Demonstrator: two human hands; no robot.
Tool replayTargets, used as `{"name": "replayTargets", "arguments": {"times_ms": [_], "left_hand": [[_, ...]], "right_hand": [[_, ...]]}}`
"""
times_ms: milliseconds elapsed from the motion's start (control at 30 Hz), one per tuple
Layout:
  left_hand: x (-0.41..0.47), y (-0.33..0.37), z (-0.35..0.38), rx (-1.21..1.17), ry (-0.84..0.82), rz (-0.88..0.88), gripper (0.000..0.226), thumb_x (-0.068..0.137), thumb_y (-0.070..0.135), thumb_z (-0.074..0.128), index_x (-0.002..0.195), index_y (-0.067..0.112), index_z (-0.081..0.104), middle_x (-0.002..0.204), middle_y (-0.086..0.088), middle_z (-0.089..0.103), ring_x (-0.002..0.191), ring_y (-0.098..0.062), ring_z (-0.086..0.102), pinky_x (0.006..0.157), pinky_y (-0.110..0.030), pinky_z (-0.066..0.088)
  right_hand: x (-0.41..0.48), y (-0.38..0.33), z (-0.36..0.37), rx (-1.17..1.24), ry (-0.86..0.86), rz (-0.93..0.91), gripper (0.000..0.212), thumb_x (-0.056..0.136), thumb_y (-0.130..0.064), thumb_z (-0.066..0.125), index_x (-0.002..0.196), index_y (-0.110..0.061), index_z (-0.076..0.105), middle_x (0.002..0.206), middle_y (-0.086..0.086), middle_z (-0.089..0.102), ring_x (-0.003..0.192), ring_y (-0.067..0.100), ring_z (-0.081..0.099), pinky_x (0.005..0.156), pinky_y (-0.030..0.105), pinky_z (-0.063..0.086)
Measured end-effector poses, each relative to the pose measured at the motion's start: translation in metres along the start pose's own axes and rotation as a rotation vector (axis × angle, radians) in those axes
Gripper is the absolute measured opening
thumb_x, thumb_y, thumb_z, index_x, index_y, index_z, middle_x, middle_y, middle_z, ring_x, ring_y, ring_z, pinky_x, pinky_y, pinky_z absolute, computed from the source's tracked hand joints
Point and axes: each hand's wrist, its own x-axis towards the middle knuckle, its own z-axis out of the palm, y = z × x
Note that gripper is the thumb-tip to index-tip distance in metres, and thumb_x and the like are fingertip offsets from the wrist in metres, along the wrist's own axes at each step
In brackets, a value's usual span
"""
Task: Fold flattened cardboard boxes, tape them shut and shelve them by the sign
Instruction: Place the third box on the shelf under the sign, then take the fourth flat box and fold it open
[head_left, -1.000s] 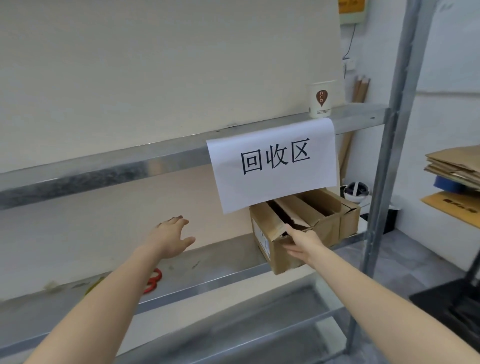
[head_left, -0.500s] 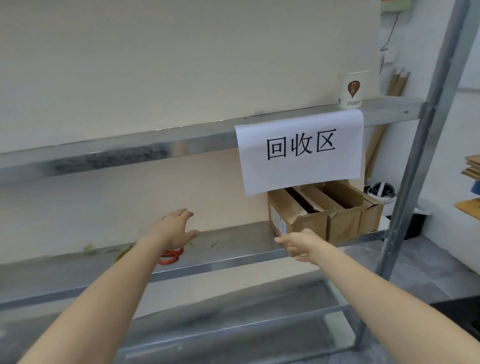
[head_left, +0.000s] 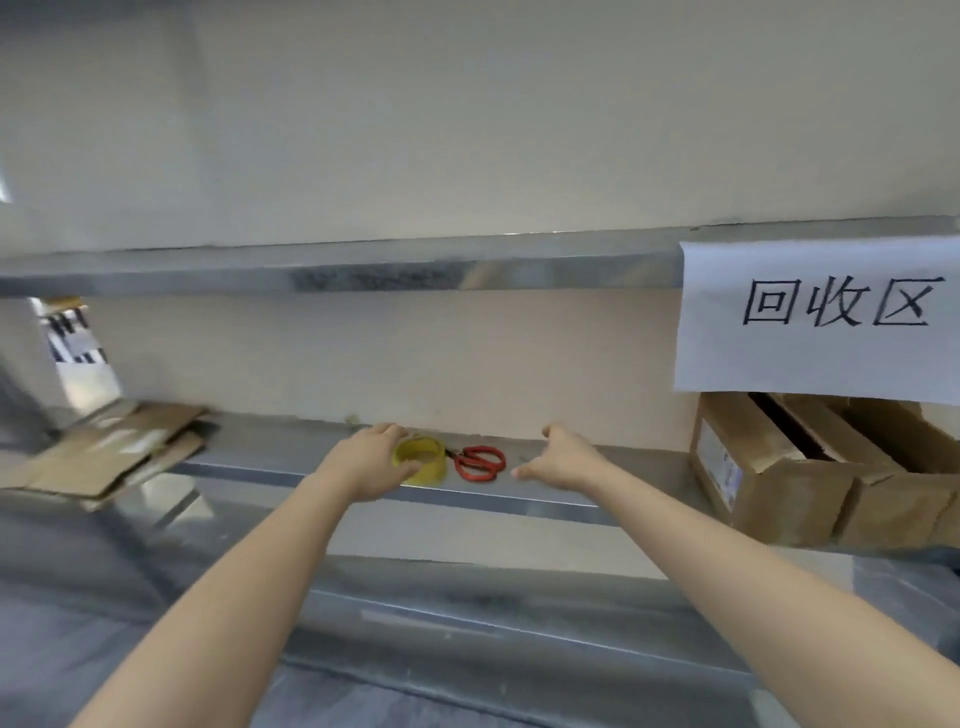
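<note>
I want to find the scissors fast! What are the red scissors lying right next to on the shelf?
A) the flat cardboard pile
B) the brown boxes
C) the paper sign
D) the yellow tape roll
D: the red scissors lie on the shelf right beside the yellow tape roll, well apart from the other things.

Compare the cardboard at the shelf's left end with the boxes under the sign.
The cardboard lies flat in a loose pile; the boxes stand folded up. The cardboard sits at the left end; the boxes sit at the right, under the sign. Both are brown and on the same shelf.
</note>
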Motion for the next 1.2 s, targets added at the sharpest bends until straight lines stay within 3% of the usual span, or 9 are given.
{"name": "replayTargets", "arguments": {"times_ms": [133, 300, 500, 633, 833, 1033, 1200], "left_hand": [[-0.007, -0.059, 0.001, 0.016, -0.004, -0.088, 0.060, 0.095, 0.047, 0.048, 0.145, 0.018, 0.034, 0.151, -0.001, 0.036, 0.136, -0.021, 0.037, 0.107, -0.037, 0.035], [-0.006, -0.155, -0.001, 0.022, -0.013, -0.200, 0.059, 0.095, 0.046, 0.049, 0.145, 0.018, 0.035, 0.151, 0.001, 0.036, 0.136, -0.021, 0.038, 0.108, -0.035, 0.034], [0.016, -0.272, -0.015, -0.027, 0.017, -0.371, 0.055, 0.097, 0.041, 0.046, 0.144, 0.014, 0.036, 0.149, -0.005, 0.038, 0.134, -0.024, 0.038, 0.108, -0.038, 0.036], [0.037, -0.327, -0.009, -0.067, 0.055, -0.483, 0.051, 0.098, 0.044, 0.041, 0.141, 0.017, 0.041, 0.143, -0.006, 0.043, 0.130, -0.025, 0.042, 0.103, -0.038, 0.039], [0.070, -0.400, 0.006, -0.117, 0.018, -0.597, 0.048, 0.100, 0.049, 0.031, 0.137, 0.021, 0.042, 0.139, -0.006, 0.049, 0.125, -0.028, 0.047, 0.100, -0.040, 0.042], [0.100, -0.481, -0.005, -0.157, 0.038, -0.676, 0.051, 0.100, 0.052, 0.024, 0.138, 0.025, 0.044, 0.142, -0.004, 0.048, 0.126, -0.026, 0.047, 0.099, -0.037, 0.040], [0.122, -0.543, -0.006, -0.164, 0.011, -0.758, 0.054, 0.101, 0.051, 0.022, 0.144, 0.023, 0.038, 0.148, -0.005, 0.041, 0.134, -0.025, 0.039, 0.107, -0.036, 0.034]], "right_hand": [[0.026, -0.071, 0.052, -0.099, -0.088, -0.152, 0.047, 0.080, -0.026, 0.074, 0.119, -0.006, 0.058, 0.113, 0.011, 0.064, 0.113, 0.027, 0.059, 0.085, 0.029, 0.047], [0.059, -0.155, 0.129, -0.127, -0.213, -0.336, 0.062, 0.081, -0.028, 0.074, 0.134, -0.011, 0.049, 0.134, 0.008, 0.054, 0.123, 0.022, 0.051, 0.096, 0.026, 0.040], [0.116, -0.237, 0.197, -0.169, -0.290, -0.406, 0.058, 0.080, -0.032, 0.075, 0.131, -0.014, 0.053, 0.130, 0.007, 0.056, 0.117, 0.020, 0.054, 0.092, 0.024, 0.041], [0.147, -0.278, 0.237, -0.342, -0.319, -0.463, 0.067, 0.082, -0.033, 0.071, 0.139, -0.014, 0.041, 0.134, 0.006, 0.053, 0.120, 0.023, 0.053, 0.094, 0.027, 0.042], [0.199, -0.327, 0.280, -0.798, -0.230, -0.676, 0.046, 0.089, -0.026, 0.058, 0.127, -0.007, 0.041, 0.127, 0.011, 0.055, 0.118, 0.030, 0.053, 0.092, 0.035, 0.041], [0.257, -0.386, 0.337, -0.789, -0.298, -0.758, 0.045, 0.090, -0.032, 0.055, 0.125, -0.007, 0.043, 0.130, 0.013, 0.055, 0.118, 0.031, 0.054, 0.092, 0.035, 0.042], [0.303, -0.430, 0.391, -0.808, -0.375, -0.834, 0.043, 0.091, -0.033, 0.053, 0.125, -0.008, 0.043, 0.128, 0.011, 0.056, 0.119, 0.029, 0.053, 0.094, 0.036, 0.040]]}}
